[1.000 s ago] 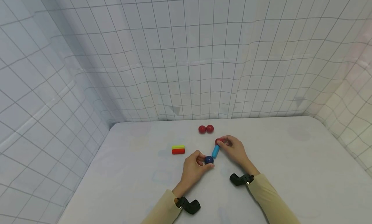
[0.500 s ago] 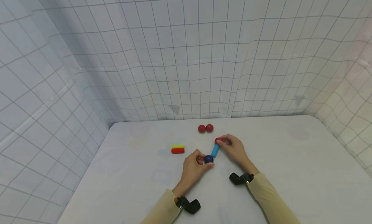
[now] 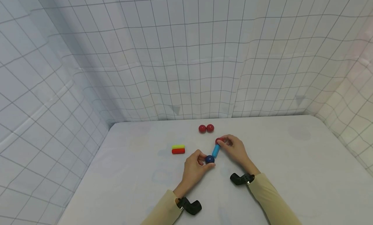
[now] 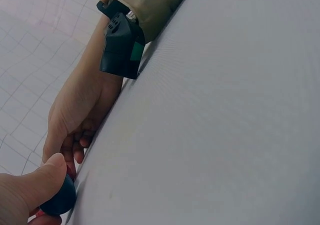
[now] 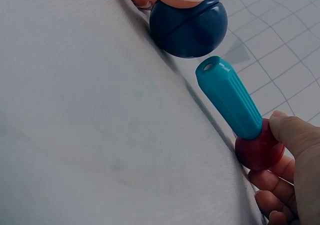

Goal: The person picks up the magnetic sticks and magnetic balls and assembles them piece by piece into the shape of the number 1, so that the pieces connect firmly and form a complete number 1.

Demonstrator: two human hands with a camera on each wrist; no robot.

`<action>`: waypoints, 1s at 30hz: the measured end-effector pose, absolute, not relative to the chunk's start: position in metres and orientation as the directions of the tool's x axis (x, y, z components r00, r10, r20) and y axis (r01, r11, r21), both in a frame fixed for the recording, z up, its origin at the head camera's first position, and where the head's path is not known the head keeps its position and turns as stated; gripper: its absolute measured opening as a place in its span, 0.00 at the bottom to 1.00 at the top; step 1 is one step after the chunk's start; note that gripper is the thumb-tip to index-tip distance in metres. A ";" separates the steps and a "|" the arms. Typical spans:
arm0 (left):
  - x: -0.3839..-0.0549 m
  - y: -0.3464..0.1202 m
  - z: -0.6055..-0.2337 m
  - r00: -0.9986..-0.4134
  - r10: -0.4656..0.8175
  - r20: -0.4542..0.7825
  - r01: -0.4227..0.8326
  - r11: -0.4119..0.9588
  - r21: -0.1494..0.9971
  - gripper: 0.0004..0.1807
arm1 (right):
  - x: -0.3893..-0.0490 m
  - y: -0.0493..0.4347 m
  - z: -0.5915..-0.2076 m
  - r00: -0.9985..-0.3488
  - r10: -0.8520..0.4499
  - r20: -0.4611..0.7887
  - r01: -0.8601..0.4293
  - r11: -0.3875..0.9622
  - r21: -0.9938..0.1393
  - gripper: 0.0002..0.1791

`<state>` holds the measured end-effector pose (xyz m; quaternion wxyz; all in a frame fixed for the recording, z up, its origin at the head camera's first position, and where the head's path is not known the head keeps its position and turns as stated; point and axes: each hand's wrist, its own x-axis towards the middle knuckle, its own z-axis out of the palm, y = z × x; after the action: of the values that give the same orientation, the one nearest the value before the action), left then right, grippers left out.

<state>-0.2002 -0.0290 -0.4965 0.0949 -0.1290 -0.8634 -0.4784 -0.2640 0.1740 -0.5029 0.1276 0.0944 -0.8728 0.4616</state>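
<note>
Between thumb and fingers, my left hand [image 3: 194,169] pinches a dark blue ball [image 5: 190,27], which has a seam line round it. My right hand [image 3: 235,151] holds a red ball [image 5: 259,147] low over the table. A light blue ribbed rod [image 5: 230,97] sticks out from that red ball towards the blue one. The rod's free end, with a small hole in it, points at the blue ball, and a narrow gap shows between them in the right wrist view. The left wrist view has the blue ball [image 4: 60,197] under the thumb.
Two red balls [image 3: 206,128] lie side by side towards the back of the white table [image 3: 125,173]. Left of the hands, a yellow-green rod [image 3: 178,147] lies against a red rod [image 3: 178,151]. A white gridded curtain [image 3: 186,56] hangs behind the table and along its sides.
My left hand with the blue ball has shifted very slightly right, towards the rod. The right hand keeps its hold on the red ball with hardly any motion.
</note>
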 end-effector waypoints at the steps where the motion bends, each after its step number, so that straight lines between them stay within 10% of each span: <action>1: -0.200 -0.029 -0.497 -0.949 0.131 0.288 0.314 0.509 0.802 0.19 | -0.264 0.174 -0.503 -0.951 -0.045 0.307 -0.280 0.554 -0.785 0.15; 30: -0.201 -0.027 -0.497 -0.950 0.127 0.286 0.308 0.538 0.784 0.19 | -0.263 0.174 -0.501 -0.953 -0.046 0.299 -0.274 0.546 -0.792 0.15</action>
<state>-0.2008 -0.0269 -0.4974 0.0975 -0.1248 -0.8716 -0.4639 -0.2627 0.1741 -0.5011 0.1220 0.0921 -0.8707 0.4675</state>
